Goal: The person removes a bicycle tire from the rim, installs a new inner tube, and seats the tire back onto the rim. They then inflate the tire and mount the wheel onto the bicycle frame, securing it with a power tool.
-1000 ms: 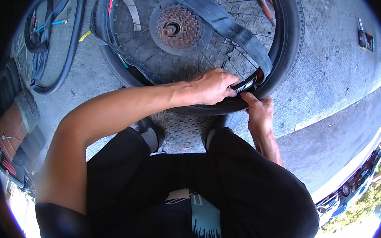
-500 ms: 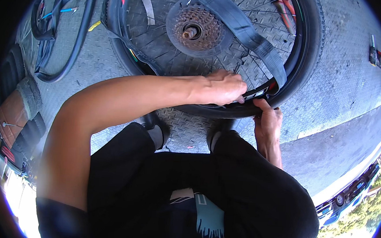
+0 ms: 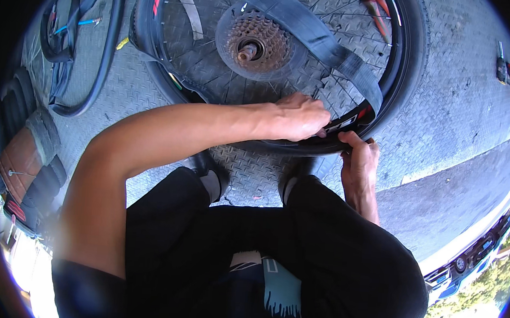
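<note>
A bicycle wheel lies flat before me, its black tire [image 3: 405, 104] around a dark rim [image 3: 352, 122] and its rusty sprocket cassette [image 3: 250, 40] facing up. A deflated inner tube [image 3: 319, 38] stretches across the spokes and dips in at the rim's near right side. My left hand [image 3: 300, 116] is closed at the near rim edge, knuckles up; what its fingers hold is hidden. Just right of it, my right hand [image 3: 361, 160] grips the tire from outside, thumb on top and fingers underneath.
Another black inner tube [image 3: 110, 42] lies looped at left, with a blue-handled tool [image 3: 78, 24] by it. Red-handled pliers [image 3: 378, 17] show beyond the spokes. A small tool [image 3: 502, 67] is at far right. Dark stacked rolls [image 3: 28, 149] stand at left; the floor [image 3: 447, 113] is patterned metal.
The wheel and surroundings have shifted slightly in view, the cassette a little to the left. Both hands keep nearly the same places and grips.
</note>
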`<state>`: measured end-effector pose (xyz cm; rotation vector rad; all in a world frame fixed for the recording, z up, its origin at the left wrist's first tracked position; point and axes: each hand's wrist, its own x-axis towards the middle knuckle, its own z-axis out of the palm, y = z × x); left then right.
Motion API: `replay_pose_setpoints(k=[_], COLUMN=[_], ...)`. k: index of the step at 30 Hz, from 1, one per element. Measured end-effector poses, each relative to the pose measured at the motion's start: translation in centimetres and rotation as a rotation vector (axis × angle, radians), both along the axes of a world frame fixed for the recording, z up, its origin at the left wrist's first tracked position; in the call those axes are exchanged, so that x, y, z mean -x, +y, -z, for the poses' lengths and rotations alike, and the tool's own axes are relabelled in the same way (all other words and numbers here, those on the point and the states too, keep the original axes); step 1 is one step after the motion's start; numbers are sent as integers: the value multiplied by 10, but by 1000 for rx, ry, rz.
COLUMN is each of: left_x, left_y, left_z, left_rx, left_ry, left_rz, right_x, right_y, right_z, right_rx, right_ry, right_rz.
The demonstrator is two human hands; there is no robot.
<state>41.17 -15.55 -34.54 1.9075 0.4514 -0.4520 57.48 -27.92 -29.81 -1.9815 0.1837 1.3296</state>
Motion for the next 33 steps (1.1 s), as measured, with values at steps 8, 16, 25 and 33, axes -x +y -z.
replay_pose_setpoints(k=[8,16,25,33], left_x=[6,7,6,15], left_y=[-31,-22,-24,-31], left_z=[15,9,6,9], left_rx=[120,-150,-62,-107], left_ry=[-164,-388,-322,-312], left_rz=[-525,-618,-675,-655], right_x=[3,-5,-20,-24], right_y=[4,-1,-20,-30], right_z=[-5,8,33,33], right_rx=[-53,-89,-204,-227], right_ry=[-91,-538,-368,-218], right_rz=[-134,-643,-632,-691])
